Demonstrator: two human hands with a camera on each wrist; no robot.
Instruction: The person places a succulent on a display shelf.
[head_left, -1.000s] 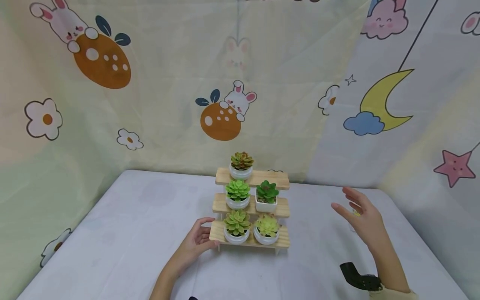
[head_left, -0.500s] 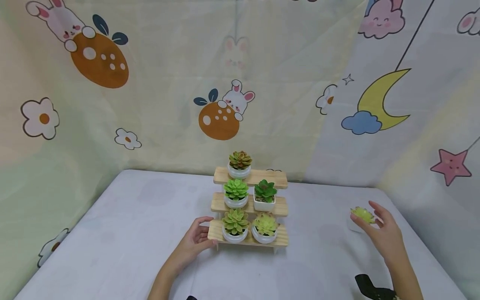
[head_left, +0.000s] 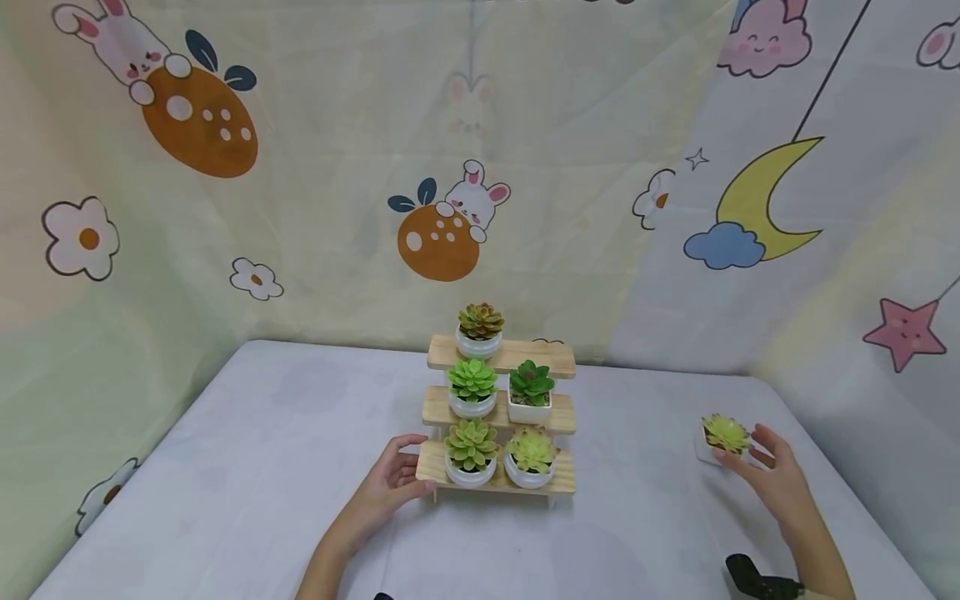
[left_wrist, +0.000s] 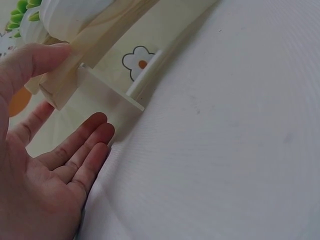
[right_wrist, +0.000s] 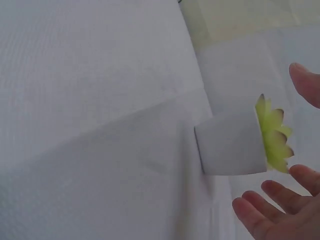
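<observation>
A three-tier wooden plant stand stands on the table with several potted succulents on it. My left hand pinches the left end of its lowest board, thumb on top and index finger underneath. The other fingers lie apart from the white leg. Off to the right sits a yellow-green succulent in a white square pot, upright on the table. My right hand is spread around its near right side. The right wrist view shows a gap between thumb and plant; fingertip contact there I cannot tell.
A white cloth covers the table. Printed fabric hangs close behind it and along both sides. On the stand, a dark green succulent and a pale green one fill the right places of the two lower boards.
My right hand has moved right and down to the near right side of the square-potted succulent, which now shows more fully. My left hand keeps its hold on the stand.
</observation>
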